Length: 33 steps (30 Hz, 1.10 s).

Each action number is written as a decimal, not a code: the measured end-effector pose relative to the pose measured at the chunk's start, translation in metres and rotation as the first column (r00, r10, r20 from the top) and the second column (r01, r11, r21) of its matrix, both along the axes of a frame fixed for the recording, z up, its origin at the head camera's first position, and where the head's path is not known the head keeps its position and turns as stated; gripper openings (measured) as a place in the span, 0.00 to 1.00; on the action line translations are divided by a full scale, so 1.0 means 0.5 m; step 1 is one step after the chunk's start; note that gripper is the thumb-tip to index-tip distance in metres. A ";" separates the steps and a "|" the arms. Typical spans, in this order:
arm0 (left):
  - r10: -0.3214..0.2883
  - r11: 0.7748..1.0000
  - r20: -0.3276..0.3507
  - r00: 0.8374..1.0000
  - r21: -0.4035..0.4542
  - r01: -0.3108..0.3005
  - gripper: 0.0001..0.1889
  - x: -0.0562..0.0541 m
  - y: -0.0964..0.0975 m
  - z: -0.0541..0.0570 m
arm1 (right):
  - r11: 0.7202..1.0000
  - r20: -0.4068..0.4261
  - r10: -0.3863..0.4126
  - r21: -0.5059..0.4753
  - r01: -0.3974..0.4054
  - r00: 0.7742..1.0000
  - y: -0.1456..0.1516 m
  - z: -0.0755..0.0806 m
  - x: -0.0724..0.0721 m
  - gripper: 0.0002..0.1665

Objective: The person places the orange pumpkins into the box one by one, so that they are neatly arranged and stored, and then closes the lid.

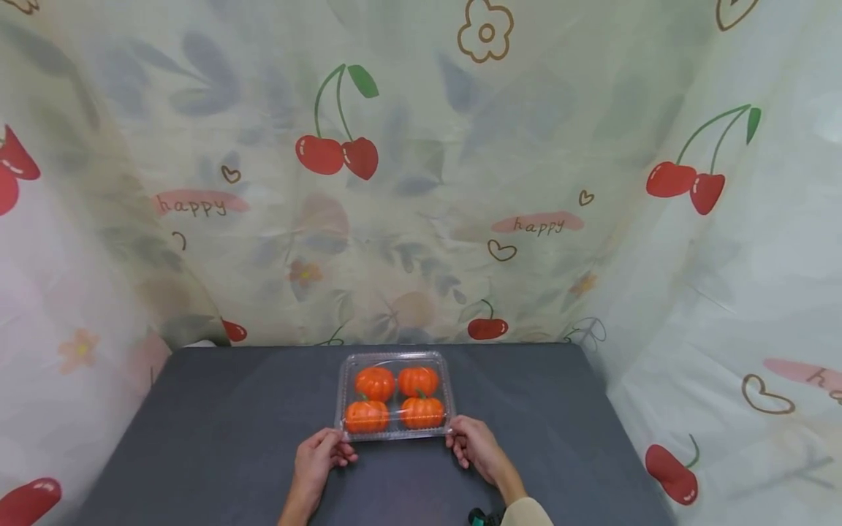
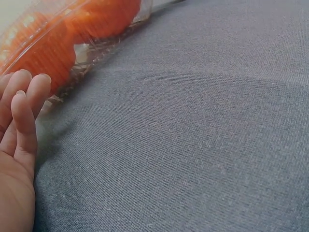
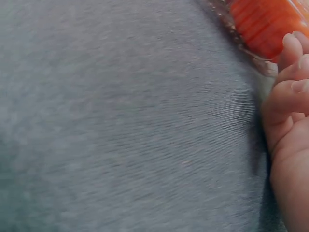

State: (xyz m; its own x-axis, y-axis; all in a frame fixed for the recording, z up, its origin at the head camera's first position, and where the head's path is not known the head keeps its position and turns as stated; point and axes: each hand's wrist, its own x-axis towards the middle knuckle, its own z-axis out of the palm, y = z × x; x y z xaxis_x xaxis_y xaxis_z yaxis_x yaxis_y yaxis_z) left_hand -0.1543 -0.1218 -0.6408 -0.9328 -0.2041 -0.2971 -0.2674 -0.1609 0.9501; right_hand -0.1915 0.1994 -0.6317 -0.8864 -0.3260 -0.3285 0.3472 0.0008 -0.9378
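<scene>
A clear plastic clamshell box (image 1: 397,436) with several small orange pumpkins (image 1: 366,417) inside sits toward the back of the dark table. At its near left corner my left hand (image 1: 319,462) pinches the rim between thumb and fingers. My right hand (image 1: 478,447) grips the near right corner in the same way. In the left wrist view, curled fingers of the left hand (image 2: 19,130) show beside the box's ribbed side. The right wrist view has the right hand (image 3: 292,116) at the right edge, below an orange pumpkin (image 3: 268,26); its thumb contact is hidden there.
Grey-black cloth covers the table (image 1: 243,416). A patterned curtain (image 1: 408,219) with cherries hangs behind it and along both sides. Near the right sleeve (image 1: 526,513), a small black and green object (image 1: 483,518) shows at the bottom edge.
</scene>
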 end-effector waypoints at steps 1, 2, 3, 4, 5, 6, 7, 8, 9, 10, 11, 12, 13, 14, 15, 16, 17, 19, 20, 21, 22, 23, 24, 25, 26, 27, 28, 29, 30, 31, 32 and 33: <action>-0.002 1.000 0.003 1.000 -0.002 0.002 0.11 0.000 0.000 0.000 | 1.000 -0.011 -0.007 0.010 0.007 1.000 -0.001 -0.001 0.003 0.09; -0.005 1.000 0.005 1.000 -0.003 0.005 0.11 0.000 0.000 0.001 | 1.000 -0.021 -0.016 0.019 0.017 1.000 -0.001 -0.002 0.006 0.09; -0.007 1.000 0.008 1.000 -0.004 0.007 0.11 0.000 0.000 0.002 | 0.999 -0.031 -0.025 0.027 0.026 0.999 -0.002 -0.002 0.008 0.09; -0.008 1.000 0.012 1.000 -0.005 0.008 0.12 0.000 0.000 0.002 | 0.999 -0.037 -0.034 0.035 0.036 0.999 -0.003 -0.003 0.010 0.09; -0.008 1.000 0.017 1.000 -0.006 0.008 0.12 0.000 0.000 0.002 | 0.998 -0.043 -0.043 0.038 0.045 0.998 -0.004 -0.002 0.012 0.09; -0.007 1.000 0.020 1.000 -0.008 0.007 0.12 0.000 0.000 0.003 | 0.998 -0.050 -0.047 0.035 0.049 0.998 -0.005 -0.003 0.013 0.10; -0.006 1.000 0.021 1.000 -0.012 0.006 0.12 0.001 0.001 0.003 | 0.998 -0.049 -0.053 0.034 0.054 0.997 -0.006 -0.003 0.014 0.10; -0.007 1.000 0.018 1.000 -0.016 0.007 0.11 0.001 0.000 0.002 | 0.998 -0.049 -0.056 0.033 0.058 0.997 -0.007 -0.002 0.015 0.10; -0.007 1.000 0.016 1.000 -0.017 0.007 0.11 0.001 0.001 0.001 | 0.998 -0.051 -0.059 0.034 0.061 0.997 -0.007 -0.002 0.016 0.11; -0.009 1.000 0.010 1.000 -0.021 0.009 0.11 0.002 0.000 0.001 | 0.997 -0.049 -0.062 0.034 0.064 0.997 -0.008 -0.002 0.016 0.11; -0.010 1.000 0.009 1.000 -0.023 0.010 0.11 0.003 0.000 0.000 | 0.997 -0.049 -0.063 0.037 0.065 0.997 -0.009 -0.002 0.017 0.11; -0.013 1.000 0.005 1.000 -0.028 0.013 0.11 0.004 0.000 0.000 | 0.997 -0.047 -0.064 0.037 0.066 0.997 -0.009 -0.002 0.017 0.11; -0.014 1.000 0.005 1.000 -0.028 0.014 0.11 0.004 0.000 -0.001 | 0.997 -0.044 -0.068 0.043 0.070 0.997 -0.009 -0.002 0.018 0.11; -0.017 0.999 0.004 1.000 -0.029 0.017 0.11 0.005 -0.001 -0.001 | 0.997 -0.045 -0.068 0.043 0.070 0.997 -0.009 -0.003 0.018 0.10; -0.016 1.000 0.007 1.000 -0.026 0.017 0.11 0.005 -0.001 -0.001 | 0.996 -0.043 -0.070 0.045 0.072 0.997 -0.008 -0.004 0.017 0.10; -0.018 0.999 0.009 1.000 -0.028 0.018 0.11 0.006 -0.001 -0.001 | 0.996 -0.043 -0.069 0.047 0.071 0.997 -0.008 -0.005 0.017 0.09; -0.018 1.000 0.013 1.000 -0.024 0.018 0.11 0.005 -0.002 -0.002 | 0.996 -0.044 -0.068 0.050 0.071 0.997 -0.007 -0.006 0.017 0.09; -0.024 0.999 0.016 1.000 -0.023 0.024 0.11 0.005 -0.003 -0.002 | 0.996 -0.045 -0.066 0.053 0.068 0.997 -0.006 -0.008 0.015 0.08; -0.029 0.999 0.018 0.999 -0.023 0.030 0.11 0.005 -0.004 -0.001 | 0.996 -0.047 -0.062 0.054 0.065 0.997 -0.005 -0.009 0.013 0.07; -0.032 0.999 0.020 0.999 -0.022 0.032 0.11 0.004 -0.005 -0.001 | 0.996 -0.047 -0.058 0.058 0.061 0.997 -0.005 -0.010 0.012 0.07; -0.035 0.999 0.021 0.999 -0.020 0.036 0.11 0.003 -0.006 -0.002 | 0.997 -0.048 -0.053 0.059 0.056 0.997 -0.004 -0.010 0.011 0.07; -0.039 0.999 0.023 0.999 -0.020 0.040 0.11 0.003 -0.007 -0.002 | 0.997 -0.051 -0.049 0.059 0.052 0.998 -0.004 -0.011 0.009 0.07; -0.045 0.999 0.023 0.999 -0.023 0.045 0.12 0.002 -0.008 -0.002 | 0.997 -0.052 -0.045 0.059 0.048 0.998 -0.004 -0.011 0.008 0.07; -0.047 0.999 0.025 0.999 -0.017 0.048 0.12 0.002 -0.009 -0.002 | 0.997 -0.054 -0.040 0.059 0.043 0.998 -0.003 -0.011 0.007 0.07; -0.051 0.999 0.025 0.998 -0.015 0.051 0.12 0.001 -0.010 -0.002 | 0.997 -0.054 -0.037 0.059 0.040 0.998 -0.003 -0.011 0.006 0.07; -0.053 0.999 0.025 0.998 -0.011 0.053 0.12 0.001 -0.011 -0.002 | 0.998 -0.052 -0.034 0.058 0.037 0.998 -0.003 -0.011 0.006 0.08; -0.057 0.998 0.024 0.998 -0.007 0.057 0.12 0.001 -0.012 -0.001 | 0.998 -0.053 -0.031 0.058 0.034 0.998 -0.002 -0.011 0.005 0.08; -0.059 0.998 0.024 0.998 -0.004 0.059 0.12 0.000 -0.012 -0.001 | 0.998 -0.052 -0.028 0.059 0.031 0.998 -0.002 -0.011 0.005 0.08; -0.061 0.998 0.023 0.998 0.001 0.061 0.12 0.000 -0.012 -0.001 | 0.998 -0.050 -0.025 0.059 0.028 0.998 -0.001 -0.010 0.004 0.08; -0.061 0.998 0.022 0.998 0.008 0.061 0.12 -0.001 -0.012 0.000 | 0.998 -0.048 -0.022 0.059 0.024 0.999 0.000 -0.010 0.003 0.08; -0.061 0.998 0.021 0.998 0.012 0.061 0.12 -0.001 -0.012 0.000 | 0.998 -0.047 -0.018 0.061 0.021 0.999 0.000 -0.010 0.002 0.08; -0.060 0.998 0.021 0.998 0.016 0.060 0.11 -0.001 -0.012 0.001 | 0.998 -0.044 -0.014 0.063 0.017 0.999 0.001 -0.010 0.002 0.08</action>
State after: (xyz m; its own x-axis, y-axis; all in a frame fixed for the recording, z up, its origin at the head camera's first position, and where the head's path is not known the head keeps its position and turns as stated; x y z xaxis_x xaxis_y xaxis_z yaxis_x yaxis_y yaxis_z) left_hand -0.1550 -0.1278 -0.6402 -0.9366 -0.1434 -0.3197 -0.2971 -0.1587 0.9416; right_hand -0.1907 0.2000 -0.6369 -0.9051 -0.2921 -0.3091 0.3067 0.0553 -0.9502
